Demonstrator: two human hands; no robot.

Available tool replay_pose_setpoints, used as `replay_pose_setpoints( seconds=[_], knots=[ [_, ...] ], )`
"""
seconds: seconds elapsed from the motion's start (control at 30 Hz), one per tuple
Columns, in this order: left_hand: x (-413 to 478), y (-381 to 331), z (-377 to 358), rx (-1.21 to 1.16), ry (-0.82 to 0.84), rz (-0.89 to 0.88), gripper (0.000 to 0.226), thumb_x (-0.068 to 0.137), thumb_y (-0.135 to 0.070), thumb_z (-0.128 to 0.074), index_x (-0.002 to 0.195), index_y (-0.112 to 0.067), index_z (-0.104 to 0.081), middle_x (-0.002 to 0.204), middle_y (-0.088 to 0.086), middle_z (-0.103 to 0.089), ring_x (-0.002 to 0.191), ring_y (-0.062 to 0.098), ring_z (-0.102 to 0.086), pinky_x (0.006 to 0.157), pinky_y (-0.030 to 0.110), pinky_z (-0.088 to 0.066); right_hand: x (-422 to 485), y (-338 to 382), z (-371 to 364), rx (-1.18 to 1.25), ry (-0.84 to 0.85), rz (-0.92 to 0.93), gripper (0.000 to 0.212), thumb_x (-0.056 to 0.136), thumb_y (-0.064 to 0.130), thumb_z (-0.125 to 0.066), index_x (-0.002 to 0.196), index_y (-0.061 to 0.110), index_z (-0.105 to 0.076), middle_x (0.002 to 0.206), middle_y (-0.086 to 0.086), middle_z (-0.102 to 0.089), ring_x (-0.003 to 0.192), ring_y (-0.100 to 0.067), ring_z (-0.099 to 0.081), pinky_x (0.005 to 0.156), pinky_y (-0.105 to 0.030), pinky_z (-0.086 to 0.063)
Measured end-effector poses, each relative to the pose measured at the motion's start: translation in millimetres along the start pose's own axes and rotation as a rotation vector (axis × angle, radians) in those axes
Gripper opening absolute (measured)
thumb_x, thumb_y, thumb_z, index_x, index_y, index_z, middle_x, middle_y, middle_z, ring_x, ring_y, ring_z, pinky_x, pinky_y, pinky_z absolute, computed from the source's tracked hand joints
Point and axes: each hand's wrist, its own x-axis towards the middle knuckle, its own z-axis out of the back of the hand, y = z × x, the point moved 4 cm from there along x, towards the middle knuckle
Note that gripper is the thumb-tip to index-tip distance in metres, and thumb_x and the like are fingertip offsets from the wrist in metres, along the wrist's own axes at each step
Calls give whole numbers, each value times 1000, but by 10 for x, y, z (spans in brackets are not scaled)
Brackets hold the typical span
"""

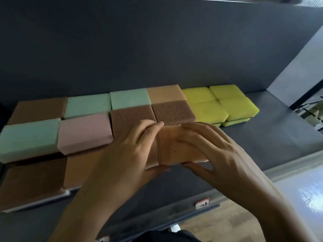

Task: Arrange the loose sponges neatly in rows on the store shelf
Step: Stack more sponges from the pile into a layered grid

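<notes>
An orange sponge (176, 147) sits at the front of the dark shelf (272, 123). My left hand (125, 154) and my right hand (215, 151) both grip it, thumbs at its near edge and fingers over its top. Behind it lie two brown speckled sponges (173, 110), and a peach one (166, 93) stands in the back row. To the left are mint green sponges (87, 105), a pink sponge (83, 133), a teal one (29, 138) and brown ones (31, 182). Yellow sponges (220, 103) lie in stacked pairs at the right.
The shelf's dark back wall (157, 49) rises behind the rows. Bare shelf surface lies right of the yellow sponges. A price tag (201, 203) hangs on the shelf's front rail (297, 163). Wooden floor (227, 224) shows below.
</notes>
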Motion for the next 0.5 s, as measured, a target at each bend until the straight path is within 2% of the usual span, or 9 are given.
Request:
replay_pose_setpoints(
  seconds=[0.07,0.17,0.27,0.37,0.5],
  knots=[
    [47,27,-38,57,23,24,91,65,-18,-88,144,-16,-43,140,-5,-46,110,14,-56,86,22,-44,-18,-120,2,20,-6,-17,52,84,36,-72,132,23,-56,142,10,-47,133,-12,-44,101,-33,-48],
    [111,68,-54,80,8,49,81,66,-28,-79,139,-12,-49,136,1,-51,117,19,-53,97,29,-39,-15,-266,-42,44,-1,-21,54,83,35,-73,132,21,-55,144,9,-47,133,-13,-44,101,-38,-49],
    [160,125,-80,126,-13,76,64,75,-23,-74,134,-9,-54,132,4,-53,120,23,-51,103,35,-39,21,-326,-100,53,2,11,53,85,36,-69,133,20,-55,144,6,-47,135,-15,-43,105,-37,-47],
    [195,172,-102,156,-25,111,53,79,-21,-65,130,-8,-59,131,5,-54,118,24,-52,101,35,-38,65,-340,-147,53,8,34,52,85,37,-66,133,20,-55,143,5,-48,136,-15,-42,108,-34,-43],
    [209,168,-133,159,-42,125,47,82,-21,-60,127,-7,-61,131,5,-55,115,25,-54,95,36,-44,97,-383,-229,49,26,37,53,84,38,-65,133,21,-54,145,5,-47,139,-14,-39,111,-32,-38]
  ],
)
